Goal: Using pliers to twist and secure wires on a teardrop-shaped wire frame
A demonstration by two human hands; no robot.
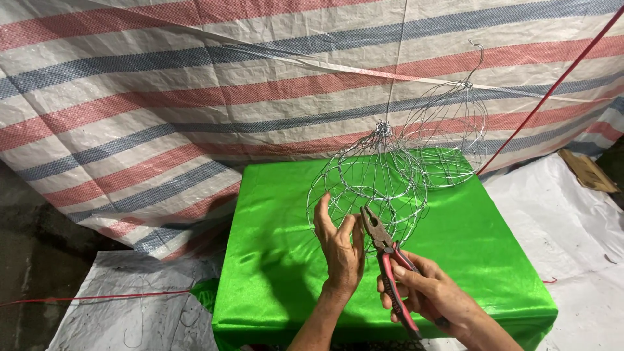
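The left hand is open, fingers touching the round wire frame on the shiny green cloth. The right hand squeezes red-handled pliers, nose at the thin silver wire. It looks like a twisting step; next needs a firm pinch. A second wire frame stands behind.

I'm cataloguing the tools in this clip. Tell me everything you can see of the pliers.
The pliers are combination pliers with dark, worn metal jaws and red grips darkened by wear. The right hand grips the handles; the jaws look slightly parted and point up and left toward the wire frame, close beside the left hand, above the green cloth. Whether the tips touch wire is unclear.
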